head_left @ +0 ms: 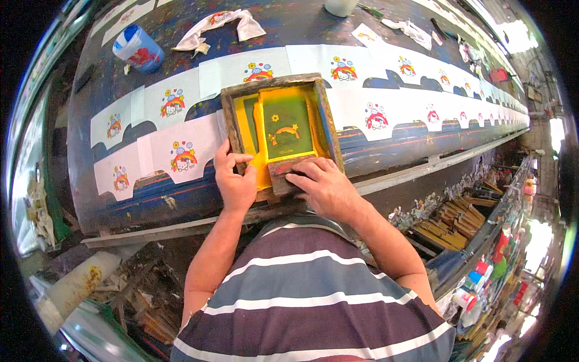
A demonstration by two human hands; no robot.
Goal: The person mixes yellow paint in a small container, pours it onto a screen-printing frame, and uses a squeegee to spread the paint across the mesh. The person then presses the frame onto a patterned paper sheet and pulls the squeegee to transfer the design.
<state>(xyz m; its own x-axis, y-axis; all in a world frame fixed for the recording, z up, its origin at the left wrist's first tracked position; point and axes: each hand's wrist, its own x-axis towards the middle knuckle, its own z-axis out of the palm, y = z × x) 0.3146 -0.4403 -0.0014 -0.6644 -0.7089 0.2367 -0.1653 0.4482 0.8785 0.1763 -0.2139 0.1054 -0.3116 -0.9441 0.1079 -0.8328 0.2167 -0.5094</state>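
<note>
The right hand [329, 187] gripped a wooden block [281, 175] at the near end of a wooden-framed screen [329, 119]; the left hand [235, 182] curled at its near-left corner, grip unclear. The screen lay on the table [289, 30] among printed white pieces [184, 160], before a blue-white cup [139, 49].

count them with me: two hands, one left hand [236, 178] and one right hand [325, 188]; one wood-framed screen [289, 114], one squeegee [279, 171]! one long table [289, 27], two rows of printed panels [183, 158], the far-right ones too small to tally. and one blue cup [140, 51], one white tub [341, 6]!
</note>
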